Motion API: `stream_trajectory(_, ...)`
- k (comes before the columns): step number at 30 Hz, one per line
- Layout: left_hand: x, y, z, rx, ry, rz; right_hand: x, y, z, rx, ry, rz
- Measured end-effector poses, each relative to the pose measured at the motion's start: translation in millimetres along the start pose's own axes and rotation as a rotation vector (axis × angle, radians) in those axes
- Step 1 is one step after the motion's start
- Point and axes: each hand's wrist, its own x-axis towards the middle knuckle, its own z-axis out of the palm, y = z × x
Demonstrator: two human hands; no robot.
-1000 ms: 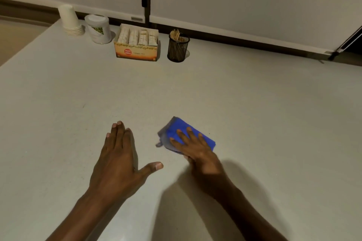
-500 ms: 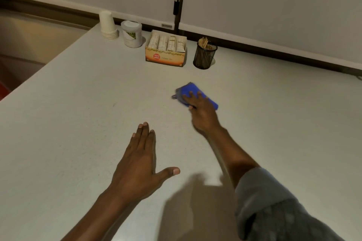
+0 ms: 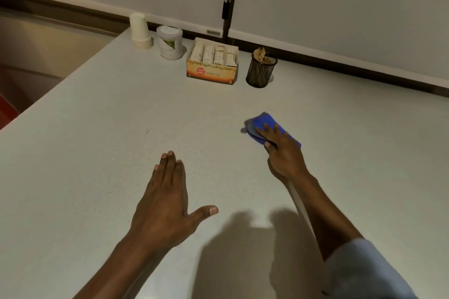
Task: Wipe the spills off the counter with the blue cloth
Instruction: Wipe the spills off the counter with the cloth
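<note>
A folded blue cloth lies on the pale grey counter, right of centre. My right hand presses down on its near half, fingers spread over it and thumb at its near edge. My left hand rests flat on the counter closer to me, fingers together, thumb out to the right, holding nothing. A small dark mark shows on the counter, left of the cloth. I can make out no wet spills.
Along the back wall stand a stack of paper cups, a white lidded tub, an orange box of tea sachets and a black mesh cup of wooden sticks. The counter's left edge drops off to the floor.
My right hand pushed the cloth away from me toward the back items, then drew it back a little and to the right. The left hand stayed flat in place.
</note>
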Motion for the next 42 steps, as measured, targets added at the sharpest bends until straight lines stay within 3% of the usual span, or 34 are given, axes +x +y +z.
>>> stream_trajectory(3, -1.9, 0.5, 1.7, -0.027, 0.018, -0.002, 14.9, -22.0, 18.0, -0.008, -0.039, 0.037)
stream_trajectory(7, -1.4, -1.8, 4.3, -0.055, 0.035, -0.012, -36.8, -56.4, 45.7, -0.021, -0.158, -0.225)
stream_trajectory(12, -0.5, -2.1, 3.2, -0.042, 0.026, -0.005, -114.0, -48.1, 31.2, -0.096, -0.258, -0.351)
stream_trajectory(14, -1.3, 0.7, 3.2, -0.054, 0.022, 0.01, -119.8, -28.9, 8.1, -0.064, -0.182, -0.281)
stream_trajectory(18, -8.3, 12.4, 8.8, -0.035, -0.006, 0.047, -87.0, 3.3, -23.1, -0.042, -0.023, 0.029)
stream_trajectory(21, -9.9, 14.4, 12.0, -0.029, -0.007, 0.046, -70.3, -5.5, -9.6, -0.031, 0.031, 0.092)
stream_trajectory(27, -7.3, 8.7, 14.9, -0.064, 0.026, 0.045, -126.8, -40.9, 46.4, -0.129, -0.205, -0.256)
stream_trajectory(30, -8.5, -1.5, 10.3, -0.055, 0.046, 0.01, -136.1, -32.5, 33.8, -0.117, -0.157, -0.315)
stream_trajectory(34, -14.4, -16.1, 1.4, -0.032, 0.046, -0.031, -73.7, -12.1, 7.0, -0.037, -0.025, -0.068)
stream_trajectory(37, -18.7, -18.4, -2.2, -0.038, 0.045, -0.031, -2.4, -11.1, 12.4, -0.117, 0.026, 0.025)
stream_trajectory(42, -24.1, -21.2, -3.1, -0.069, 0.053, -0.041, 66.1, -48.4, 51.4, 0.068, 0.027, 0.142)
